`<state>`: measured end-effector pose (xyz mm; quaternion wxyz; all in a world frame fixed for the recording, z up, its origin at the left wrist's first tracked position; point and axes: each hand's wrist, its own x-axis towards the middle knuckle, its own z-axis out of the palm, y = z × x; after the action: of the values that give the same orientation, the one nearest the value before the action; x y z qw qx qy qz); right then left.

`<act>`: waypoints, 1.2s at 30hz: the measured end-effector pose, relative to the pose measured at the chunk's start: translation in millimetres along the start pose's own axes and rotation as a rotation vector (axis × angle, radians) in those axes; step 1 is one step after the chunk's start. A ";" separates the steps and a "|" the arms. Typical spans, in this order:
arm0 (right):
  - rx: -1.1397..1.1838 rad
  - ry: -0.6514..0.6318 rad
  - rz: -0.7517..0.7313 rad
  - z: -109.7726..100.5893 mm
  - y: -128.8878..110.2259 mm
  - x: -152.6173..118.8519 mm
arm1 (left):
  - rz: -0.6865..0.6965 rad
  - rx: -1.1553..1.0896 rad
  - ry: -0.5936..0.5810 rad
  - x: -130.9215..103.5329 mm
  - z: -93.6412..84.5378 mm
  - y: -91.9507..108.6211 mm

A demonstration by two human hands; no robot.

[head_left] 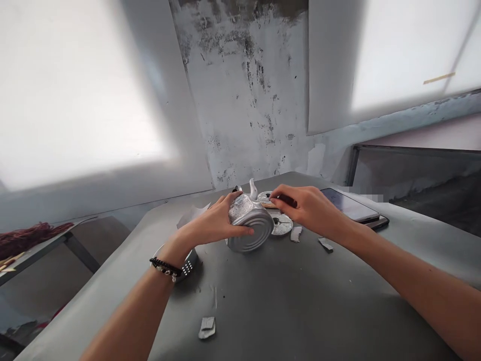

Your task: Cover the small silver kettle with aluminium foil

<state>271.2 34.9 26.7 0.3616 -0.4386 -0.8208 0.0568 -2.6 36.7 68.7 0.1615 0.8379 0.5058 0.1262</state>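
Observation:
My left hand [221,218] is wrapped round a silver tin can [251,231], the thumb lying across its ridged round end. The can is tilted, with that end turned toward me. From its upper side rises a small curved whitish piece [253,189], like a spout or horn. My right hand [306,205] is closed in a pinch just right of the can. A thin light-brown stick [268,205] shows by its fingertips; whether the fingers grip it I cannot tell. Behind and below that hand lie round silvery discs [282,224] with dark centres.
A perforated metal container [188,265] stands under my left wrist. Paper scraps [207,328] lie on the grey table [278,306], others [325,244] near my right forearm. A tablet [349,204] rests at the back right. Reddish-brown fibres [33,238] lie on a side surface at left.

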 end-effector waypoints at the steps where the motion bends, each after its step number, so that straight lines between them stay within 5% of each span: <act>1: 0.045 0.048 -0.028 -0.9 -4.6 -1.3 | 0.004 0.023 0.020 -0.1 1.8 2.0; 10: 0.034 0.137 -0.063 -1.4 -10.7 -2.2 | -0.029 0.037 0.113 1.1 15.6 18.2; 14: -0.047 -0.003 -0.023 -2.0 -6.2 -0.9 | -0.014 0.047 0.125 2.2 17.7 17.1; 19: -0.016 0.088 -0.019 0.5 -6.1 -3.4 | -0.032 0.039 0.127 3.7 21.4 12.7; 28: 0.025 0.036 -0.098 10.6 -11.8 -9.4 | -0.068 0.013 0.128 -7.6 19.4 28.2; 36: 0.068 0.084 -0.095 13.9 -4.4 -12.3 | -0.040 0.009 0.161 -3.0 28.3 19.8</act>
<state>263.6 25.9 11.7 0.4126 -0.3887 -0.8224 0.0490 22.6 21.4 50.5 0.1189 0.8155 0.5344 0.1876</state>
